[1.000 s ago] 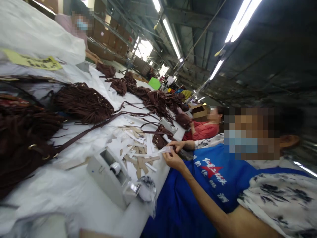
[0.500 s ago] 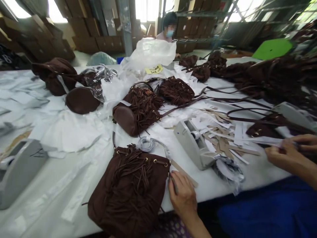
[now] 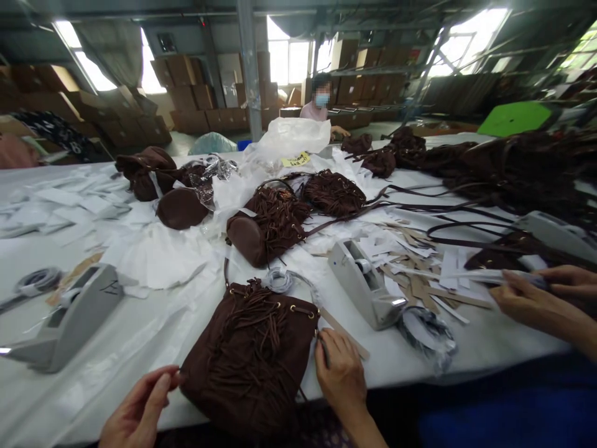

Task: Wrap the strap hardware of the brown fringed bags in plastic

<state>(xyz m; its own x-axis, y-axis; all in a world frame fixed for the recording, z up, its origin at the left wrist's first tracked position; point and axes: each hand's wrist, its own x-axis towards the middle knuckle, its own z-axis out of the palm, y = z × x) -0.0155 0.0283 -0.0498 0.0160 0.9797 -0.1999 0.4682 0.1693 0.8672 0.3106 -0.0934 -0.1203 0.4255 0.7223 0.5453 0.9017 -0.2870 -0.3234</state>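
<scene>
A brown fringed suede bag (image 3: 249, 358) lies flat at the near edge of the white-covered table (image 3: 153, 330). My left hand (image 3: 140, 407) pinches the bag's lower left corner, fingers closed. On the bag's right edge rests my right hand (image 3: 340, 370), fingers curled shut on a thin strip beside a cardboard slat (image 3: 345, 333). A roll of clear tape (image 3: 280, 279) lies just beyond the bag's drawstring top.
Grey tape dispensers stand at the left (image 3: 69, 320) and centre right (image 3: 366, 283). More brown fringed bags (image 3: 270, 221), straps, white paper sheets and cardboard strips cover the table. A co-worker's hands (image 3: 536, 295) handle a strip at the right. Another person (image 3: 319, 102) stands at the far side.
The view swung from the co-worker on the right down to the bag in front of me. My left hand has come into view and taken the bag's corner.
</scene>
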